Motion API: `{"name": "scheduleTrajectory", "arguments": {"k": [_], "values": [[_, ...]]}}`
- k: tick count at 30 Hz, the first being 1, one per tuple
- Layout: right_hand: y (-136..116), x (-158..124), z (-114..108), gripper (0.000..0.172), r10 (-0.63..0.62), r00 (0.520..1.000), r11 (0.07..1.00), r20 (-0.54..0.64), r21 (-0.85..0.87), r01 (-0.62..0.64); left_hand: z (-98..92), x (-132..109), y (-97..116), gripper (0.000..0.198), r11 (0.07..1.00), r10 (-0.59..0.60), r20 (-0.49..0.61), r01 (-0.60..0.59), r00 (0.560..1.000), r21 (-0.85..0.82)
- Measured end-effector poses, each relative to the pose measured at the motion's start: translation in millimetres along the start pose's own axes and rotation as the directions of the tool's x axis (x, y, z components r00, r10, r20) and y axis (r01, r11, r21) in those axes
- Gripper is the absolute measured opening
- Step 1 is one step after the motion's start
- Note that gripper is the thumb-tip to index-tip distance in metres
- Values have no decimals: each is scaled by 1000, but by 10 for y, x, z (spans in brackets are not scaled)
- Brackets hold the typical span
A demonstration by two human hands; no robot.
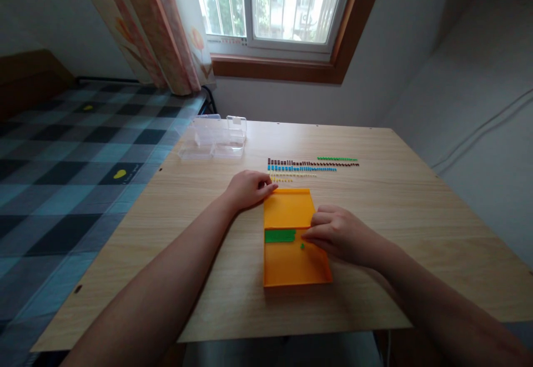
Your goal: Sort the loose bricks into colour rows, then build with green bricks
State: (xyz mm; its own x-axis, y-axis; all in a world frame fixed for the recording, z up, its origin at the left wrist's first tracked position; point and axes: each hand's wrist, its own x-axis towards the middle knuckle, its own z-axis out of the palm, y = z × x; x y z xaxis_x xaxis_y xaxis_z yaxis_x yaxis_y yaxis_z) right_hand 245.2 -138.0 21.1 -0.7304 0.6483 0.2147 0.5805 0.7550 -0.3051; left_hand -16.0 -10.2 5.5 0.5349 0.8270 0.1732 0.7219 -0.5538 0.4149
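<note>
An orange divided tray (291, 270) lies on the table in front of me. In its nearer compartment, a block of green pieces (280, 236) sits packed against the divider at the left, and a small loose green piece (302, 246) lies to the right of it. My left hand (250, 188) is at the tray's far left corner, fingers curled and thumb against the rim. My right hand (339, 231) reaches in over the tray's right side. Its fingertips are pinched together beside the green block; whatever is between them is too small to make out.
Beyond the tray run rows of tiny pieces: yellow (283, 180), blue (302, 169), dark brown (312, 163) and green (337, 159), with a pale row among them. A clear plastic box (214, 144) stands at the back left. A bed (137, 134) adjoins the wooden table (408, 200).
</note>
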Motion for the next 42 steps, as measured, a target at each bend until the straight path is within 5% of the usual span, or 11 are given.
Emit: {"name": "scheduleTrajectory", "arguments": {"k": [7,18,42], "values": [[-34,20,9,21,-26,997,998,69,65,22,-1,-3,-6,37,1000,4,-14,-4,1000,1],[-22,65,145,21,2,995,1000,-96,12,-1,-7,-4,12,39,1000,3,-10,-3,1000,-12],[-61,48,178,22,87,995,996,-52,-3,-87,10,0,11,37,1000,15,-19,-15,1000,16]]}}
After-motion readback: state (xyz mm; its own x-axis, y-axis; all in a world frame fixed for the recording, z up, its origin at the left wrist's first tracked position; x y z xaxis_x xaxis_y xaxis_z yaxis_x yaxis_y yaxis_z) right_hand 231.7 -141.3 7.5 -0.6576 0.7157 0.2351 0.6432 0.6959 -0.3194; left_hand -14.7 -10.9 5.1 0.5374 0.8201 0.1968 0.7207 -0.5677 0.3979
